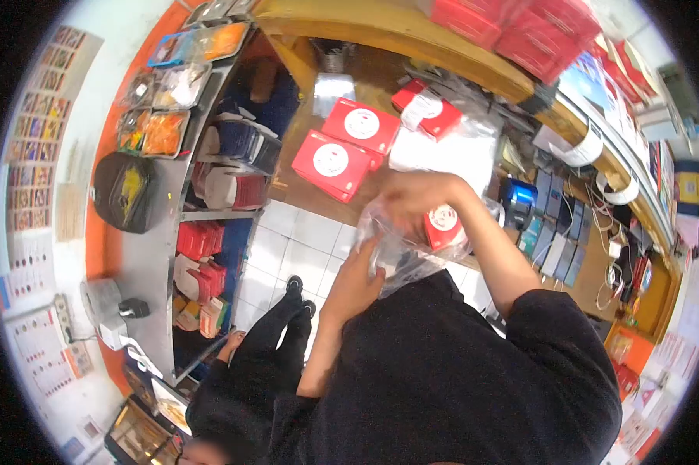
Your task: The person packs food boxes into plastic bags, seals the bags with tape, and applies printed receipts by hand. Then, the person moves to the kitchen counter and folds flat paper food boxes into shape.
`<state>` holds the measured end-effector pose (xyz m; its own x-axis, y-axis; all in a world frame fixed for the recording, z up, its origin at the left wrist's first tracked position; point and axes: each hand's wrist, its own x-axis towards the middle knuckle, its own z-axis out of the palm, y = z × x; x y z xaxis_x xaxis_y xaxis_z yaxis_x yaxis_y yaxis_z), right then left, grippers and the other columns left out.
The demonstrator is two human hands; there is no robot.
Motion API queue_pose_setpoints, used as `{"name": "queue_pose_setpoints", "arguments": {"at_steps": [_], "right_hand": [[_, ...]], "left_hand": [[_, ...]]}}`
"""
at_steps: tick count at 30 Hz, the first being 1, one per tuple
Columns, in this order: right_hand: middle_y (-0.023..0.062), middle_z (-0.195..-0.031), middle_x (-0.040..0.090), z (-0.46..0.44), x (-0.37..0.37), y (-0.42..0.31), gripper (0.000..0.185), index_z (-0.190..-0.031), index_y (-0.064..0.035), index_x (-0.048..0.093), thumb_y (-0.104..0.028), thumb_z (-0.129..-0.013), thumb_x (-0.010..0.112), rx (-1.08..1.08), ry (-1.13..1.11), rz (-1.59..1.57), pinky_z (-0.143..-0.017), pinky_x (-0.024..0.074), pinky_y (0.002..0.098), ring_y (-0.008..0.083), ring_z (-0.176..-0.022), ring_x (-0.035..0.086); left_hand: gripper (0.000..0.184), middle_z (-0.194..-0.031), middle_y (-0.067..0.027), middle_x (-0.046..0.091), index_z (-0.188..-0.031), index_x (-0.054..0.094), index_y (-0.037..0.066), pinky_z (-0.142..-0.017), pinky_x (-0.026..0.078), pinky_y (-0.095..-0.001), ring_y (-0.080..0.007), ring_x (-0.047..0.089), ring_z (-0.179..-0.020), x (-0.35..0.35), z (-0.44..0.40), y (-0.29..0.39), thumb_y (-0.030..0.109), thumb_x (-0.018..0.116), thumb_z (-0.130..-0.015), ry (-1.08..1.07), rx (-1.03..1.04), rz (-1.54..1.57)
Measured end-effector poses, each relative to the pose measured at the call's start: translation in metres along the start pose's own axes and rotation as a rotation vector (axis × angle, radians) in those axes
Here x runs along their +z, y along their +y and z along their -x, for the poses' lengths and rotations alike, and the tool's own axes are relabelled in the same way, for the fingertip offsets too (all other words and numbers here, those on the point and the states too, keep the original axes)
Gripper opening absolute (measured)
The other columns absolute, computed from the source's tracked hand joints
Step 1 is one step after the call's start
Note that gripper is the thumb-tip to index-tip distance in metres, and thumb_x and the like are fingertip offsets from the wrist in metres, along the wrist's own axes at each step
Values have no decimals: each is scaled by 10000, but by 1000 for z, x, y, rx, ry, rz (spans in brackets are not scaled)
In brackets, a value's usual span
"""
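Observation:
A clear plastic bag (pixel 411 267) hangs at the table's front edge, with a red box (pixel 443 225) bearing a round white label inside or behind it. My left hand (pixel 355 283) grips the bag's left side, thumb and fingers around the film. Over the bag's opening is my right hand (pixel 415 194), its fingers blurred and partly hidden by the plastic. Flat red boxes (pixel 331 164) with white labels lie on the wooden table (pixel 287 182) just beyond my hands, and another red box (pixel 442 116) lies farther back beside white plastic sheets (pixel 473 151).
A metal shelf (pixel 233 215) with folded boxes stands at the left. Beside it, a co-worker in black (pixel 237 387) stands on the tiled floor. Red boxes (pixel 520 39) are stacked on the upper ledge. Phones and cables (pixel 555 225) lie at the right.

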<state>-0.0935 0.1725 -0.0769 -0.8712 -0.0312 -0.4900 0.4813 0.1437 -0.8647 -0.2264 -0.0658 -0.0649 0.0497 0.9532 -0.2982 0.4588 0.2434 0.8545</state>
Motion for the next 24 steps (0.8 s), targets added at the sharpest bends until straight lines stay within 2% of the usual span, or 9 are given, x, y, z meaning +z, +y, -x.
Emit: {"name": "queue_pose_setpoints", "arguments": {"at_steps": [2, 4, 6, 8, 10, 17, 22, 23, 24], "right_hand": [[232, -934, 698, -67, -16, -18, 601, -1161, 37, 630, -467, -840, 700, 17, 633, 466, -822, 541, 465, 365, -858, 678], [240, -1166, 639, -163, -17, 16, 739, -1280, 24, 564, -498, -789, 748, 100, 698, 641, -903, 515, 488, 361, -1067, 618], [250, -1342, 525, -222, 9, 57, 779, -1272, 19, 563, -439, -699, 826, -65, 1049, 857, -989, 477, 532, 375, -1257, 502], [239, -1436, 417, -218, 13, 28, 928, -1368, 4, 485, -416, -633, 865, 135, 941, 734, -1034, 417, 574, 421, -1329, 384], [258, -1427, 418, -205, 17, 11, 1020, -1432, 9, 431, -395, -608, 876, 199, 878, 773, -1032, 407, 577, 441, -1301, 388], [289, -1361, 482, -156, 12, 22, 1029, -1429, -23, 425, -414, -587, 869, 94, 950, 471, -1065, 394, 548, 468, -1263, 442], [221, -1406, 511, 17, -2, -14, 941, -1453, -67, 415, -482, -714, 824, -182, 969, 132, -1084, 411, 451, 362, -1285, 499], [218, -1420, 508, 55, 5, -22, 905, -1445, -64, 431, -502, -743, 799, -145, 908, 55, -1080, 416, 441, 346, -1294, 500], [215, -1433, 505, 88, 11, -30, 873, -1436, -62, 447, -522, -771, 774, -115, 831, -24, -1076, 421, 431, 330, -1303, 500]], "left_hand": [[683, -1484, -242, 449, -1485, 369, 18, -1167, 326, -429, -400, 422, -1389, -4, 3, -6, 43, 641, -860, 14, -5, 34], [672, -1471, -237, 464, -1476, 384, 25, -1159, 338, -430, -399, 436, -1377, -1, 11, -10, 45, 649, -858, 25, -25, 42], [675, -1466, -234, 472, -1477, 388, 32, -1154, 345, -429, -400, 442, -1372, 0, 9, -14, 46, 654, -857, 17, -6, 11], [660, -1472, -264, 455, -1480, 383, 23, -1156, 342, -435, -430, 418, -1380, 0, 9, -22, 55, 637, -872, 0, 7, 10], [666, -1483, -277, 440, -1487, 370, 15, -1164, 333, -436, -439, 399, -1393, 2, 11, -30, 55, 632, -876, -27, 24, 0], [761, -1521, -268, 397, -1511, 311, -22, -1194, 288, -430, -410, 352, -1438, 0, -6, -29, 41, 664, -840, -140, 98, -106], [867, -1569, -255, 332, -1533, 256, -45, -1218, 235, -414, -377, 308, -1473, -3, -24, -14, -10, 695, -786, -169, 93, -82], [898, -1560, -297, 315, -1537, 214, -66, -1210, 255, -434, -436, 286, -1466, -1, -28, -20, 17, 691, -782, -102, 273, -90], [924, -1573, -303, 284, -1544, 177, -73, -1215, 241, -432, -432, 266, -1476, 0, -34, -17, 25, 689, -781, -89, 248, -94]]}}
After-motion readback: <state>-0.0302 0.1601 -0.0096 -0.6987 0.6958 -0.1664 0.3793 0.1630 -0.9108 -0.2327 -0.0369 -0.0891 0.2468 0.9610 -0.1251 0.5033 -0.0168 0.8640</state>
